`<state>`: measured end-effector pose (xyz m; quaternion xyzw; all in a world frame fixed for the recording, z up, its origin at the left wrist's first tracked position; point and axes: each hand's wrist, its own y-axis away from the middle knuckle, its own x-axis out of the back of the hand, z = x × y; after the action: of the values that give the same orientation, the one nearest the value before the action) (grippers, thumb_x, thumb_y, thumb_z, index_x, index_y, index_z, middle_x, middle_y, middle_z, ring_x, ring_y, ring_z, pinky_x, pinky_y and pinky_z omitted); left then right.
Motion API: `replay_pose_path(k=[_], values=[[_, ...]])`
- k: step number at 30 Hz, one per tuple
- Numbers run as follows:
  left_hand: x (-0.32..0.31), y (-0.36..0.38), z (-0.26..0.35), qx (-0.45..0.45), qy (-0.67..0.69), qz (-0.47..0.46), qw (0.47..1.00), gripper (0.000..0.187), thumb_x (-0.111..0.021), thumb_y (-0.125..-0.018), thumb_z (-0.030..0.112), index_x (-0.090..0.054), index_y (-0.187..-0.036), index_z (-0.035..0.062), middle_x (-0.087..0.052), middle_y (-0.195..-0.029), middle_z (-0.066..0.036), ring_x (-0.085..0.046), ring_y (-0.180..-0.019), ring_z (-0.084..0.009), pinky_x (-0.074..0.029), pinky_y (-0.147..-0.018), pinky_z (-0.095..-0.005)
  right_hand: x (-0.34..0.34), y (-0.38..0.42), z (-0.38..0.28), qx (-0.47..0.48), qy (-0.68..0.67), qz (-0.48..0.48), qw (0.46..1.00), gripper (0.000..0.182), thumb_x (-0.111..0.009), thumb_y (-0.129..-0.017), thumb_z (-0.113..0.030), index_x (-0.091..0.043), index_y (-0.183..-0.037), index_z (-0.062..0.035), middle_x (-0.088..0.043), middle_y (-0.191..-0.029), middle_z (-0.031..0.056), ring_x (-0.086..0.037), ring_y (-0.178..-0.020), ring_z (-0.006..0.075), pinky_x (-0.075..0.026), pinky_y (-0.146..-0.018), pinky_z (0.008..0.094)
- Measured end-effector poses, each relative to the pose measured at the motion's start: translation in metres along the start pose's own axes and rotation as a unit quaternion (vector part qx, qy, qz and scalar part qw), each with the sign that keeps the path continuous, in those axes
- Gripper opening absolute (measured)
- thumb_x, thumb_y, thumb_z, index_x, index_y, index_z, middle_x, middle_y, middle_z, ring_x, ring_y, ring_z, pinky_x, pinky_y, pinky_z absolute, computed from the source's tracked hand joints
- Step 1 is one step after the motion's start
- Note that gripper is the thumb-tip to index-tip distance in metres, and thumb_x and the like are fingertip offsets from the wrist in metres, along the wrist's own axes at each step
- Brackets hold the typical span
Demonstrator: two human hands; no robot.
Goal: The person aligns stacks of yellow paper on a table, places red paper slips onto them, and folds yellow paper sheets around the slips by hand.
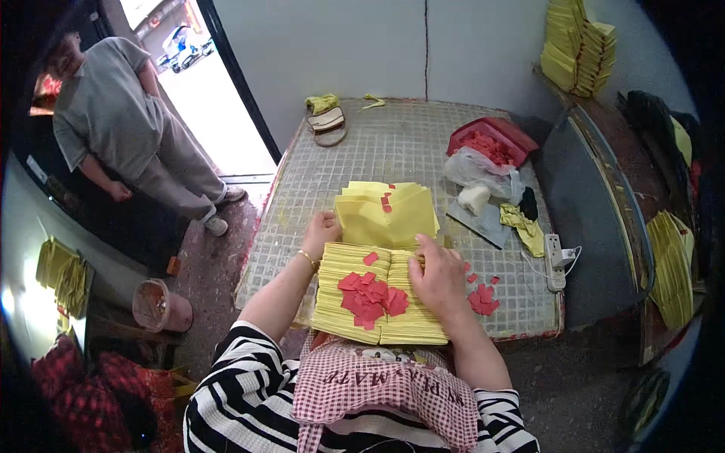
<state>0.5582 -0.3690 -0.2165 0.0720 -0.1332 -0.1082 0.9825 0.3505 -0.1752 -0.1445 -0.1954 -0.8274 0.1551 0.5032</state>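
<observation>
Yellow paper sheets [385, 215] stand fanned behind a thick block of stacked yellow paper [347, 259] at the table's front edge. My left hand [323, 228] is at the left edge of the sheets, its fingers bent together; whether it pinches a sheet is too small to tell. Over the right part of the block lies my right hand [438, 270], fingers spread, fingertips near the sheets' lower right edge. Small red paper pieces [364, 298] are heaped on the block. A few red pieces [387, 202] rest on the sheets.
More red pieces [483, 299] lie right of the block. Farther back are a red bag [521, 137], clear plastic [479, 172], a bag with a strap [327, 121] and a power strip [555, 260]. A person [124, 113] stands at the left by the doorway.
</observation>
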Motion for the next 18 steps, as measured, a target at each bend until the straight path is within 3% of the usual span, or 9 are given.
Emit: replay_pose_path(k=[4, 5, 6, 9, 10, 11, 12, 14, 18], values=[[0.01, -0.02, -0.004, 0.029, 0.002, -0.058, 0.998, 0.054, -0.06, -0.077, 0.01, -0.047, -0.126, -0.0088, -0.063, -0.095, -0.018, -0.062, -0.082, -0.0238, -0.051, -0.071, -0.0289, 0.002, 0.001, 0.0, 0.001, -0.017, -0.004, 1.0, 0.039, -0.061, -0.081, -0.012, -0.054, -0.117, -0.0026, -0.067, -0.084, 0.0075, -0.063, -0.077, 0.0257, -0.044, -0.08, 0.0373], [0.014, -0.03, 0.008, -0.006, -0.09, -0.058, 0.994, 0.054, -0.059, -0.077, 0.009, -0.047, -0.126, -0.0085, -0.062, -0.097, -0.018, -0.062, -0.082, -0.023, -0.051, -0.073, -0.0305, 0.003, -0.001, 0.001, -0.002, -0.017, -0.005, 1.0, 0.039, -0.061, -0.081, -0.012, -0.054, -0.118, -0.0023, -0.067, -0.085, 0.0081, -0.062, -0.077, 0.0258, -0.044, -0.08, 0.037], [0.009, -0.018, 0.067, 0.002, -0.086, -0.057, 0.995, 0.054, -0.059, -0.077, 0.009, -0.047, -0.126, -0.0085, -0.062, -0.097, -0.018, -0.062, -0.082, -0.023, -0.051, -0.073, -0.0305, 0.003, -0.002, 0.001, -0.006, -0.019, -0.008, 1.0, 0.039, -0.061, -0.081, -0.011, -0.054, -0.118, -0.002, -0.068, -0.086, 0.0086, -0.062, -0.077, 0.026, -0.045, -0.08, 0.0367], [-0.005, 0.027, 0.2, -0.158, -0.147, -0.115, 0.97, 0.064, -0.057, -0.077, 0.007, -0.036, -0.135, -0.006, -0.061, -0.105, -0.025, -0.063, -0.089, -0.0273, -0.053, -0.077, -0.0341, 0.001, 0.005, -0.002, -0.013, -0.021, -0.038, 0.999, 0.039, -0.061, -0.081, -0.011, -0.054, -0.118, -0.0014, -0.068, -0.087, 0.0097, -0.062, -0.078, 0.0262, -0.045, -0.08, 0.0361], [-0.018, 0.036, 0.229, -0.318, -0.203, -0.076, 0.923, 0.065, -0.061, -0.082, 0.007, -0.033, -0.139, -0.0057, -0.064, -0.093, -0.015, -0.057, -0.064, -0.0145, -0.047, -0.052, -0.0215, 0.001, 0.005, -0.003, -0.022, -0.027, -0.039, 0.999, 0.039, -0.061, -0.081, -0.011, -0.053, -0.119, -0.0018, -0.068, -0.088, 0.0092, -0.062, -0.078, 0.0262, -0.045, -0.081, 0.0363], [-0.029, 0.047, 0.261, -0.392, -0.252, -0.058, 0.883, 0.065, -0.062, -0.08, 0.007, -0.034, -0.138, -0.0065, -0.066, -0.09, -0.016, -0.059, -0.062, -0.0156, -0.049, -0.05, -0.0236, 0.001, 0.005, -0.005, -0.032, -0.035, -0.037, 0.998, 0.039, -0.061, -0.082, -0.011, -0.053, -0.119, -0.0021, -0.068, -0.088, 0.0088, -0.062, -0.078, 0.0262, -0.045, -0.082, 0.0365], [-0.04, 0.053, 0.289, -0.428, -0.272, -0.069, 0.859, 0.044, -0.055, -0.076, 0.008, -0.046, -0.117, -0.0048, -0.066, -0.082, -0.02, -0.065, -0.067, -0.0341, -0.055, -0.061, -0.0407, 0.002, 0.004, -0.007, -0.04, -0.041, -0.033, 0.998, 0.04, -0.061, -0.082, -0.011, -0.052, -0.12, -0.0025, -0.068, -0.088, 0.0083, -0.062, -0.078, 0.0262, -0.044, -0.082, 0.0367], [-0.039, 0.066, 0.318, -0.448, -0.295, -0.056, 0.842, 0.03, -0.054, -0.077, 0.008, -0.049, -0.105, -0.0021, -0.065, -0.076, -0.018, -0.064, -0.059, -0.032, -0.054, -0.055, -0.0384, 0.003, -0.001, -0.009, -0.048, -0.053, -0.025, 0.997, 0.041, -0.061, -0.082, -0.011, -0.052, -0.12, -0.0031, -0.068, -0.09, 0.0078, -0.062, -0.078, 0.0262, -0.044, -0.084, 0.0368], [-0.032, 0.084, 0.34, -0.636, -0.36, 0.027, 0.682, 0.033, -0.059, -0.076, 0.013, -0.057, -0.104, -0.0049, -0.068, -0.079, -0.019, -0.066, -0.063, -0.0301, -0.055, -0.055, -0.0358, 0.003, 0.0, -0.007, -0.04, -0.054, -0.017, 0.998, 0.041, -0.061, -0.081, -0.01, -0.052, -0.121, -0.004, -0.068, -0.089, 0.0074, -0.062, -0.078, 0.0261, -0.044, -0.083, 0.0372]])
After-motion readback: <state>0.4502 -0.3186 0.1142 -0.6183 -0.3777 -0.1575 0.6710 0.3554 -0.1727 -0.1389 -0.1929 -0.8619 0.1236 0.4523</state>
